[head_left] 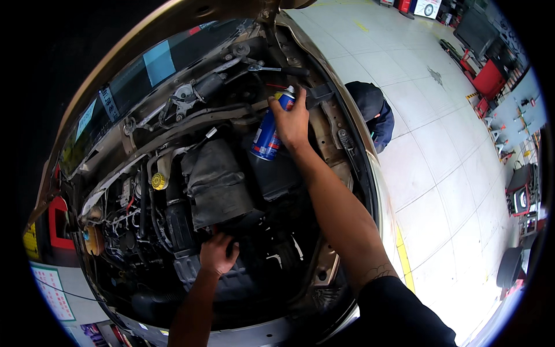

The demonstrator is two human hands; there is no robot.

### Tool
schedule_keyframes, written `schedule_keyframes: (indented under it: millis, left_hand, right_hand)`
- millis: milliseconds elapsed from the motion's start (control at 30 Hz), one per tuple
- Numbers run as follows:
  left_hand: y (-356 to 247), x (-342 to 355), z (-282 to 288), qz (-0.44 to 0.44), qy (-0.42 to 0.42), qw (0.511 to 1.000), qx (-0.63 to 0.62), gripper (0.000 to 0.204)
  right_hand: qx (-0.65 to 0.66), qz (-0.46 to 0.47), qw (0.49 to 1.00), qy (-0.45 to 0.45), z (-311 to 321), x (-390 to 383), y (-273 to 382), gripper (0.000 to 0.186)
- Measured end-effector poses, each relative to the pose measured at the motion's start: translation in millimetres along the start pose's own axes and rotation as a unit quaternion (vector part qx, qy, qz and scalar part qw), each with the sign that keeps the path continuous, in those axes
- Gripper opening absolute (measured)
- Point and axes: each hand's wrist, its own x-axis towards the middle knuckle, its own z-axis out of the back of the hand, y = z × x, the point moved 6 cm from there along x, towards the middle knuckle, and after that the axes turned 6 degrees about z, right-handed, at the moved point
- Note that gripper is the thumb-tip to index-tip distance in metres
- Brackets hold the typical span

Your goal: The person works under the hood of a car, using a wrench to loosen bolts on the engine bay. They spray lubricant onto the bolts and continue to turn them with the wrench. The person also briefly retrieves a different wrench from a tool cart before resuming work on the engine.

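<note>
My right hand (pixel 292 120) is closed round a blue spray can (pixel 267 136) with a white nozzle, tilted over the engine bay. A thin red straw (pixel 276 86) points left from its top. Below it, my left hand (pixel 218 254) reaches in at the front edge of a bulky black engine cover (pixel 217 179). Its fingers are curled, with their tips against dark parts, and what they hold, if anything, is hidden. A ratchet (pixel 277 69) with a black handle lies beyond the can, near the wiper linkage (pixel 188 95).
The raised hood (pixel 104 63) arches over the left and far side. A yellow cap (pixel 158 181) sits left of the cover. Beyond the right fender (pixel 370 173), a person in dark clothes (pixel 370 110) crouches on the pale tiled floor (pixel 439 156). Red equipment (pixel 490 81) stands farther right.
</note>
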Motion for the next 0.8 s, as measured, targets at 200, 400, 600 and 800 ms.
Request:
schedule_keyframes:
  millis: [200,400,600,800]
  left_hand:
    - [-27,13,18,0.011,0.015,1.0,0.019,0.013]
    - [-139,122,27,0.094,-0.207,0.968,-0.11,0.038]
    - [-151,211,26,0.278,-0.266,0.905,-0.183,0.08]
    - [-129,258,38,0.132,-0.355,0.805,-0.456,0.096]
  right_hand:
    - [-0.026,-0.001,0.984,0.174,-12,38,31,0.078]
    - [-0.015,-0.009,0.965,0.264,-5,55,31,0.075]
    - [0.098,0.007,0.971,0.218,7,72,30,0.072]
    - [0.046,-0.131,0.923,0.36,14,101,33,0.082]
